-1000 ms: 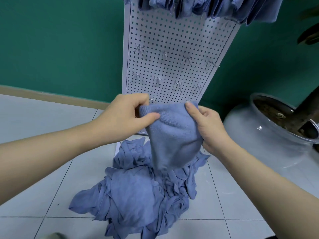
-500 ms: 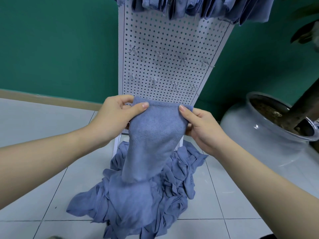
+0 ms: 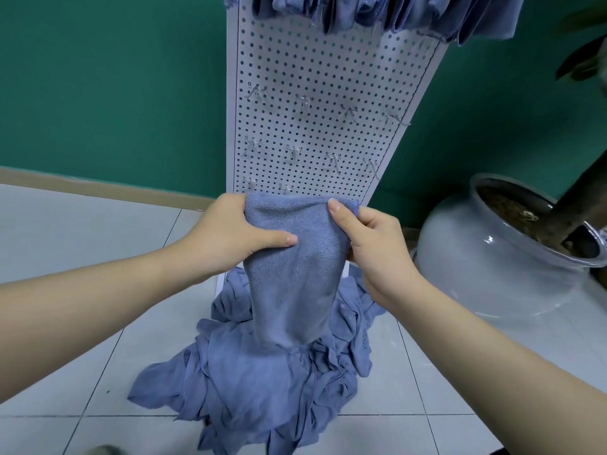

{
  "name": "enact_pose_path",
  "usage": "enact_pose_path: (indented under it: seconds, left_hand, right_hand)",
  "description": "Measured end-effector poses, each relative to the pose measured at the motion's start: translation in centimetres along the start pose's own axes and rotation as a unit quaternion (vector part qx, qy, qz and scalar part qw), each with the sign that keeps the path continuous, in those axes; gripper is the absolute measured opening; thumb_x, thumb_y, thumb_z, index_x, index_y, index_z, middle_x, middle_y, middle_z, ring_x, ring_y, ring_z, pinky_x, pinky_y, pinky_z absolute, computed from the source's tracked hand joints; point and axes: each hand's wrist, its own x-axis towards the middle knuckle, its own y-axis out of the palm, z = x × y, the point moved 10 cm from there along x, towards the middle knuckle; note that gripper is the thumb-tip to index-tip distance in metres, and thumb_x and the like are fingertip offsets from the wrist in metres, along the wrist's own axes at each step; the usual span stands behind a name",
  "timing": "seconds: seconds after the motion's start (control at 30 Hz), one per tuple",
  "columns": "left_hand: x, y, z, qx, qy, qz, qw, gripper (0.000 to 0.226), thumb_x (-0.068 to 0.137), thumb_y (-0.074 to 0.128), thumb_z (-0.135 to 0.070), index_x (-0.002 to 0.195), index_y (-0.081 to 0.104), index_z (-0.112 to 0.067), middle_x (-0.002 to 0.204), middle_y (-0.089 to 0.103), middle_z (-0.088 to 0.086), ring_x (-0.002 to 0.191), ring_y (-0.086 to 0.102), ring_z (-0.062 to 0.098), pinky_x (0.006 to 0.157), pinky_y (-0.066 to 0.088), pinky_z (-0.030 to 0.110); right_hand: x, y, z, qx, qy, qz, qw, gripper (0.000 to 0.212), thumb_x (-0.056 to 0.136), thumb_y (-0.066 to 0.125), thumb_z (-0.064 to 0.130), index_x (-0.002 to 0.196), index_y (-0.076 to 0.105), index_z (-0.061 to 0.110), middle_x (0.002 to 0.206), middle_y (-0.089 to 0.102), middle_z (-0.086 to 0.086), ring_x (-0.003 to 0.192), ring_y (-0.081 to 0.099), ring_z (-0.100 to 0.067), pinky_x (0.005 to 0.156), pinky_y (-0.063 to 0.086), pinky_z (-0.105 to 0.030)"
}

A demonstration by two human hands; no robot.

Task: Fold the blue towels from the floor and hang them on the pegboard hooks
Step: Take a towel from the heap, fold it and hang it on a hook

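Note:
I hold one blue towel [image 3: 292, 277] up in front of the white pegboard [image 3: 315, 77]. My left hand [image 3: 230, 234] grips its upper left edge, thumb across the front. My right hand [image 3: 371, 244] pinches the upper right corner. The towel hangs folded lengthwise, its lower end reaching the pile of blue towels [image 3: 262, 382] on the tiled floor. Several bare metal hooks [image 3: 302, 103] stick out of the pegboard's middle rows. Folded blue towels [image 3: 377, 11] hang along its top.
A large white ceramic planter [image 3: 486, 257] with soil and a dark trunk stands close on the right. The green wall [image 3: 108, 83] runs behind, with a beige baseboard. Grey floor tiles [image 3: 65, 251] spread to the left.
Both hands stretched the towel's top edge flat and lifted it, so it now hangs longer. My left thumb slid further across the front.

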Motion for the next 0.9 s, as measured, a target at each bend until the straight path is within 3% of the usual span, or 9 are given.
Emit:
enact_pose_path:
  seconds: [0.1, 0.2, 0.3, 0.4, 0.5, 0.6, 0.7, 0.83, 0.9]
  left_hand:
    - [-0.1, -1.1, -0.3, 0.026, 0.025, -0.056, 0.998, 0.033, 0.071, 0.092, -0.019, 0.101, 0.080, -0.027, 0.094, 0.079, -0.015, 0.092, 0.074, 0.002, 0.084, 0.059, 0.030]
    - [-0.2, -2.0, -0.5, 0.038, 0.040, -0.105, 0.993, 0.031, 0.073, 0.089, -0.021, 0.101, 0.080, -0.030, 0.093, 0.079, -0.017, 0.091, 0.074, 0.001, 0.084, 0.061, 0.034]
    - [-0.2, -2.3, -0.1, 0.049, 0.035, -0.129, 0.990, 0.027, 0.075, 0.086, -0.023, 0.100, 0.080, -0.031, 0.091, 0.079, -0.016, 0.089, 0.074, 0.003, 0.085, 0.062, 0.038]
    - [-0.3, -2.0, 0.2, 0.034, 0.037, -0.142, 0.989, 0.020, 0.078, 0.084, -0.023, 0.096, 0.079, -0.029, 0.087, 0.079, -0.014, 0.087, 0.075, 0.008, 0.083, 0.062, 0.039]
    - [-0.5, -1.5, -0.2, 0.050, 0.054, -0.147, 0.986, 0.006, 0.086, 0.079, -0.026, 0.090, 0.076, -0.022, 0.080, 0.076, -0.006, 0.079, 0.071, 0.016, 0.074, 0.059, 0.038]
    - [-1.1, -0.2, -1.0, 0.042, 0.078, -0.117, 0.989, 0.024, 0.093, 0.069, -0.033, 0.084, 0.071, -0.012, 0.078, 0.072, 0.012, 0.070, 0.062, 0.019, 0.072, 0.056, 0.047]
    - [-1.8, 1.9, -1.4, 0.014, 0.086, -0.050, 0.995, 0.034, 0.093, 0.054, -0.040, 0.092, 0.070, -0.010, 0.089, 0.076, 0.009, 0.089, 0.071, 0.028, 0.087, 0.057, 0.053]
    - [-2.3, 3.8, -1.9, -0.029, 0.096, 0.029, 0.995, 0.041, 0.091, 0.040, -0.005, 0.117, 0.071, -0.017, 0.114, 0.076, 0.000, 0.116, 0.067, 0.022, 0.105, 0.051, 0.051]
    - [-2.7, 3.8, -2.7, -0.036, 0.121, 0.031, 0.991, 0.053, 0.099, 0.032, 0.008, 0.127, 0.068, -0.019, 0.122, 0.074, -0.006, 0.121, 0.065, 0.014, 0.108, 0.050, 0.045]
  right_hand:
    - [-0.5, 0.7, -0.1, 0.011, -0.001, 0.006, 1.000, 0.050, 0.095, 0.075, 0.036, 0.093, 0.067, -0.014, 0.085, 0.067, -0.023, 0.082, 0.061, -0.025, 0.076, 0.052, -0.045]
    - [-1.2, 1.5, -0.4, 0.016, 0.009, 0.010, 1.000, 0.028, 0.103, 0.065, 0.025, 0.090, 0.075, 0.002, 0.082, 0.074, -0.010, 0.080, 0.070, -0.019, 0.073, 0.059, -0.034]
    - [-2.2, 2.8, -0.7, 0.015, 0.011, 0.011, 1.000, 0.031, 0.105, 0.061, 0.026, 0.099, 0.075, -0.001, 0.099, 0.076, -0.026, 0.094, 0.075, -0.034, 0.091, 0.061, -0.054]
    - [-2.9, 3.7, -0.7, 0.008, -0.012, 0.004, 1.000, 0.048, 0.098, 0.063, 0.041, 0.099, 0.070, -0.006, 0.106, 0.065, -0.039, 0.102, 0.067, -0.055, 0.092, 0.050, -0.072]
    - [-3.2, 3.9, -0.5, -0.012, -0.026, -0.007, 1.000, 0.067, 0.088, 0.062, 0.058, 0.096, 0.063, -0.008, 0.102, 0.057, -0.043, 0.097, 0.057, -0.062, 0.086, 0.045, -0.078]
    - [-3.2, 3.5, 0.0, -0.014, -0.037, -0.025, 0.999, 0.072, 0.087, 0.061, 0.059, 0.099, 0.059, -0.012, 0.105, 0.055, -0.046, 0.103, 0.052, -0.065, 0.084, 0.044, -0.079]
    - [-3.1, 2.8, 0.3, -0.019, -0.052, -0.040, 0.998, 0.059, 0.093, 0.060, 0.052, 0.096, 0.064, -0.006, 0.099, 0.063, -0.039, 0.091, 0.062, -0.058, 0.086, 0.052, -0.070]
    - [-2.9, 2.1, 0.7, -0.029, -0.077, -0.033, 0.996, 0.040, 0.106, 0.057, 0.033, 0.093, 0.068, -0.003, 0.066, 0.058, -0.011, 0.065, 0.050, -0.015, 0.067, 0.045, -0.035]
    - [-2.8, 1.7, 0.8, -0.034, -0.078, -0.040, 0.996, 0.037, 0.107, 0.056, 0.028, 0.092, 0.069, -0.003, 0.059, 0.051, 0.004, 0.060, 0.044, -0.008, 0.063, 0.041, -0.027]
